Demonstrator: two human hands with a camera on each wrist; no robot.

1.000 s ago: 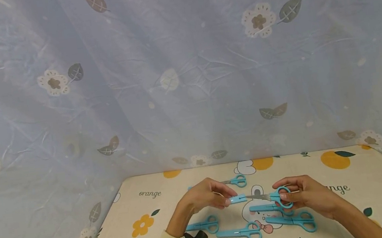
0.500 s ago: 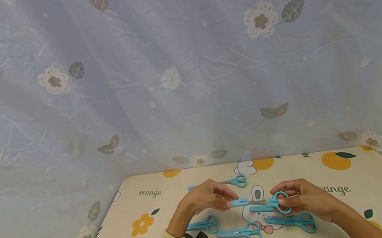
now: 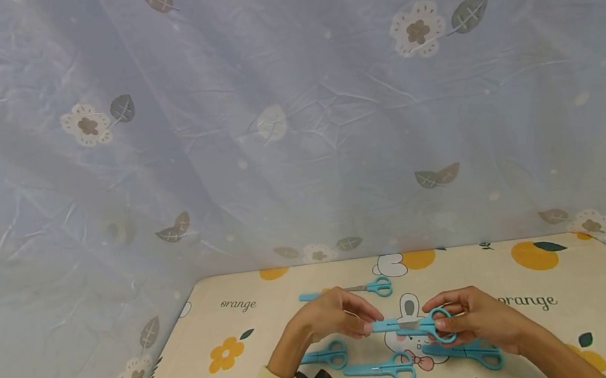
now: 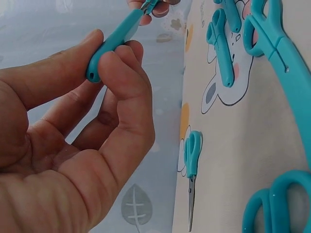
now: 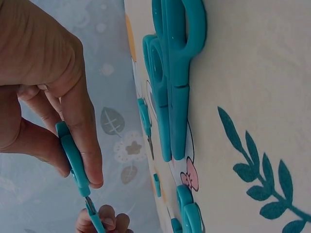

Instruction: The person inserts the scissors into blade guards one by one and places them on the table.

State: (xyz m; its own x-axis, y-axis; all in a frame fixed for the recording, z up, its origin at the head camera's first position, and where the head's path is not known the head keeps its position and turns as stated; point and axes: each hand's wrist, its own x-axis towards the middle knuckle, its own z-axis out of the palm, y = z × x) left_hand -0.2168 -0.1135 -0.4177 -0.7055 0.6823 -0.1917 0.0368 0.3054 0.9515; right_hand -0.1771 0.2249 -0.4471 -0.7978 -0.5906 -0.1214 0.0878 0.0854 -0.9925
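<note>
My left hand (image 3: pixel 334 316) pinches a light blue blade cover (image 4: pixel 114 41) between thumb and fingertips. With its thumb and fingers, my right hand (image 3: pixel 478 319) grips the blue handles of a pair of scissors (image 5: pixel 73 153). The blades point left and sit partly inside the cover, with a short stretch of metal showing between cover and handles. Both are held above the table. Below them lies a covered pair of scissors (image 5: pixel 158 73), partly hidden in the head view, with another covered pair (image 3: pixel 468 352) beside it.
Uncovered scissors (image 3: pixel 380 287) lie at the back, their loose cover (image 3: pixel 308 297) to the left. More covered scissors (image 3: pixel 384 368) lie in front, and another pair (image 3: pixel 327 356) is partly behind my left arm. A patterned cloth (image 3: pixel 265 334) covers the table; a printed curtain (image 3: pixel 298 151) hangs behind.
My right hand has moved left with the scissors, and more of the blades has slid into the cover. My left hand has barely moved, dipping slightly.
</note>
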